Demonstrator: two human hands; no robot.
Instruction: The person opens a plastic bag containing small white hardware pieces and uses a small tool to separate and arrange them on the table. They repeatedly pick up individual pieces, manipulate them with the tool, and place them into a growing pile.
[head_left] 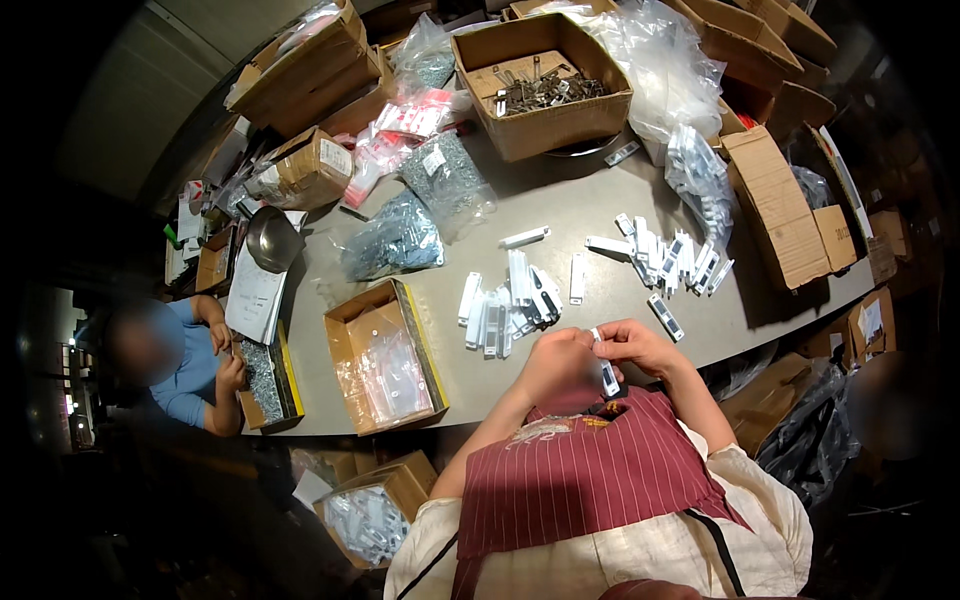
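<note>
Just in front of my apron, both hands meet on a narrow white plastic piece (608, 378) with a dark insert, held tilted. My right hand (640, 346) pinches it from the right, near its upper end. My left hand (558, 366) is closed against its left side; a blur covers part of these fingers. Beyond my left hand lies a loose pile of similar white pieces (492, 320), some with dark inserts. Another pile of white pieces (650, 250) spreads farther right. A single piece (664, 317) with a dark insert lies close to my right hand.
An open box (339, 350) of clear bags stands left. Behind are bags of small metal parts (445, 180) and a carton (540, 130) of metal pieces. Cardboard (775, 205) stands right. Far left, a co-worker in blue (195, 350) handles a tray of small parts (266, 385).
</note>
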